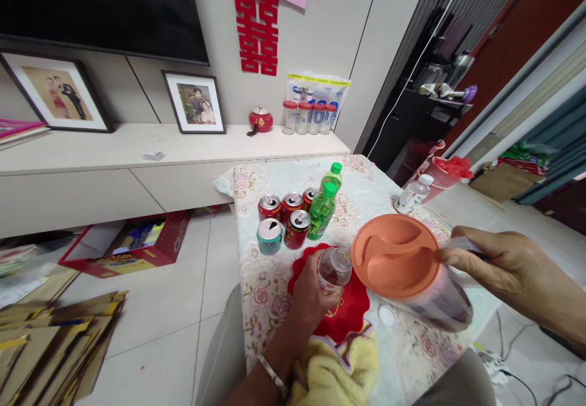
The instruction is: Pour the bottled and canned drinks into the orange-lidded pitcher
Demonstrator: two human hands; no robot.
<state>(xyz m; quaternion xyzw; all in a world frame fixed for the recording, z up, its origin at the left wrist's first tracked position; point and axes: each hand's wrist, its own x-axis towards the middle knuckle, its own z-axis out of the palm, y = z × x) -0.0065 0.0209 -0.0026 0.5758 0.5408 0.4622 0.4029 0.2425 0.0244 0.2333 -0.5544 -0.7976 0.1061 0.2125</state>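
My left hand (311,296) grips a small clear plastic bottle (334,267) with dark liquid in it, held over a red cloth (350,314). My right hand (499,265) holds the handle of a clear pitcher with an orange lid (394,254). The pitcher is tilted toward the bottle's mouth, with dark liquid (446,308) inside. A white bottle cap (386,315) lies on the floral tablecloth (265,284) just below the pitcher. A yellow towel (336,372) sits at the near edge.
Several red cans (291,206), a teal can (270,235) and two green bottles (321,210) stand mid-table. A small clear bottle (413,193) lies at the right edge. A white cabinet (137,168) holds framed photos and jars (307,117). Flattened cardboard (50,339) lies on the floor at left.
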